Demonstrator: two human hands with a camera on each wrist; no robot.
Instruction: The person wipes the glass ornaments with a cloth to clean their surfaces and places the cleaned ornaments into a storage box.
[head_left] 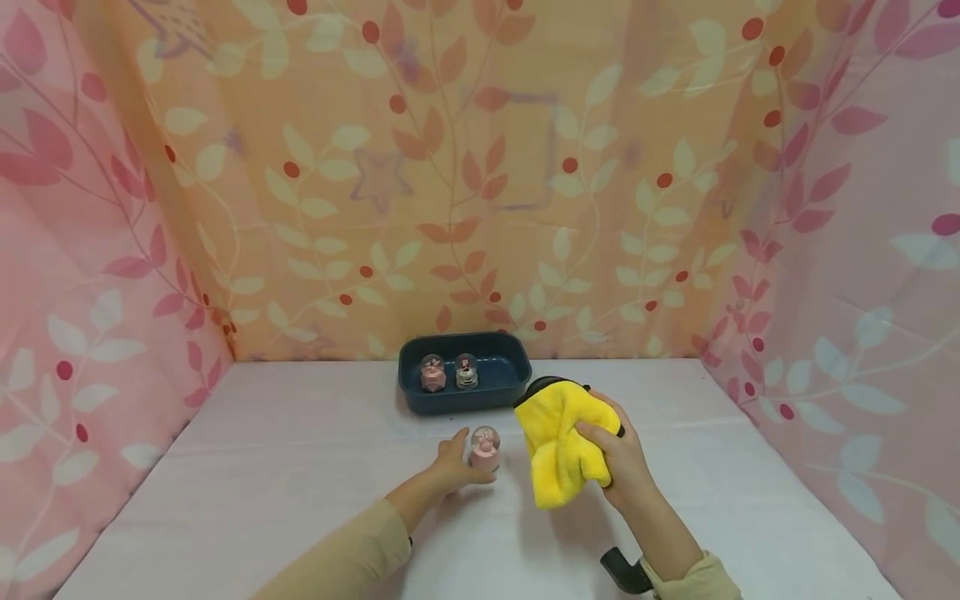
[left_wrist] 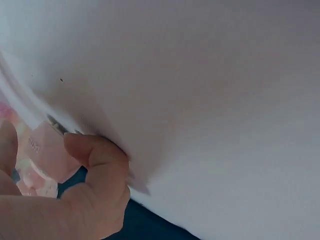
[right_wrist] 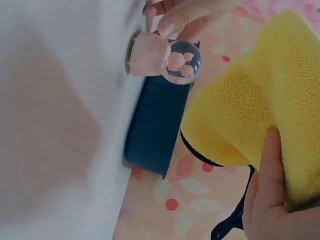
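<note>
A small pink snow globe [head_left: 485, 450] stands upright on the white table, with a clear dome and a pink figure inside. My left hand [head_left: 452, 468] is at its left side, thumb and forefinger spread about it; the thumb [right_wrist: 172, 25] appears to touch the base in the right wrist view. Bunched in my right hand [head_left: 624, 454] is a yellow fluffy cloth [head_left: 564, 442] with a dark edge, held above the table to the right of the globe. The fingers behind the cloth are hidden.
Behind the hands a dark blue tray [head_left: 461, 408] stands near the back curtain. In its left half are a pink snow globe [head_left: 432, 373] and a white one [head_left: 467, 372]. A black curved piece [head_left: 624, 573] shows by the right wrist. Leaf-patterned curtains [head_left: 450, 167] enclose the table.
</note>
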